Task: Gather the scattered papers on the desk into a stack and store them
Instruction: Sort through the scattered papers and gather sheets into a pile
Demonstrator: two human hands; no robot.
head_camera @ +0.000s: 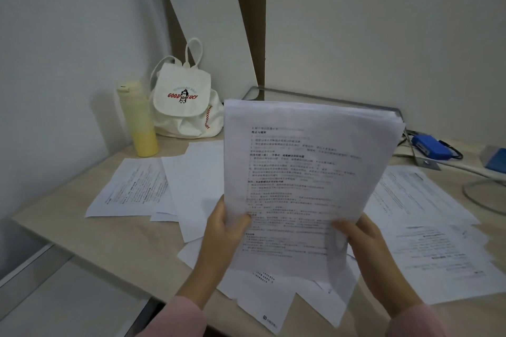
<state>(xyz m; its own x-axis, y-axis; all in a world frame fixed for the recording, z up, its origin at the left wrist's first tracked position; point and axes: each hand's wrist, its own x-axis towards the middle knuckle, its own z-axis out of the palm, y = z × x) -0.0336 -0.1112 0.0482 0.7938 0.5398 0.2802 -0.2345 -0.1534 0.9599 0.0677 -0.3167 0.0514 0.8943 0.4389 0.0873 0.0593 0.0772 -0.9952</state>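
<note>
I grip the stack of papers (309,183) upright above the desk (82,230), my left hand (223,230) closed on its lower left edge, my right hand (361,238) on its lower right. Loose sheets (131,189) lie at nine o'clock, more sheets (443,249) at three. At eleven o'clock, a closed canvas bag (183,101) and yellow bottle (139,120) fill the corner.

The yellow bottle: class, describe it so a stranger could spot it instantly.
Look to the far left corner of the desk, against the wall. Beside the white drawstring bag stands a tall bottle. It is the only upright cylinder there, pale cream fading to yellow at the base.
</note>
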